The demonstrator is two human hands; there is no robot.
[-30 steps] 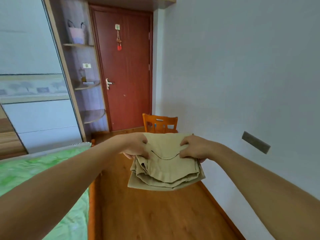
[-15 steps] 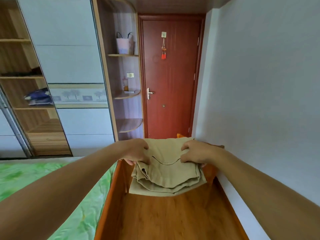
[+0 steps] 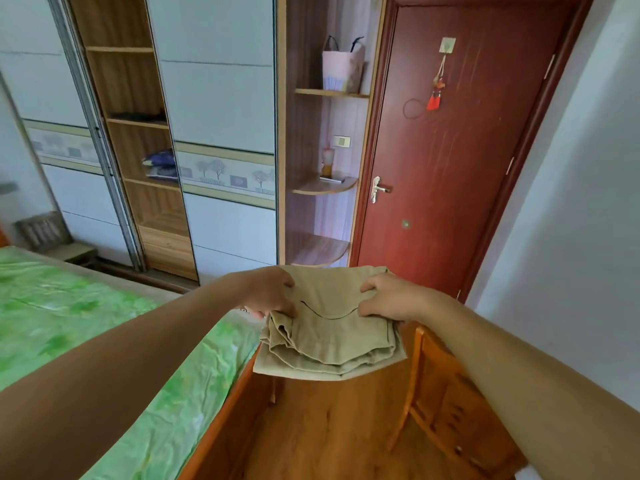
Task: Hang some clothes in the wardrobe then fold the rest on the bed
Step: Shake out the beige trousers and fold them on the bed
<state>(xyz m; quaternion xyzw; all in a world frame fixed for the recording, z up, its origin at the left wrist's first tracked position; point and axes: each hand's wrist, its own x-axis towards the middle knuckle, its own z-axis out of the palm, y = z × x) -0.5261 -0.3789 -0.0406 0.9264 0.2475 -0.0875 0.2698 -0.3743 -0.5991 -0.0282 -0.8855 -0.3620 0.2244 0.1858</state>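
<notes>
A folded beige garment hangs in the air in front of me, held at its top corners. My left hand grips its left side and my right hand grips its right side. The bed with a green sheet lies at lower left, its wooden footboard just under the garment's left edge. The wardrobe stands ahead on the left, with an open section of wooden shelves that holds a folded dark blue item.
A red-brown door is shut ahead on the right. Corner shelves beside it carry a pink bag. An orange wooden chair stands low right against the white wall. Wood floor runs between bed and chair.
My view has swung left from the door and wall towards the wardrobe and bed. Both hands keep the same grip on the folded garment, which has stayed in front of me.
</notes>
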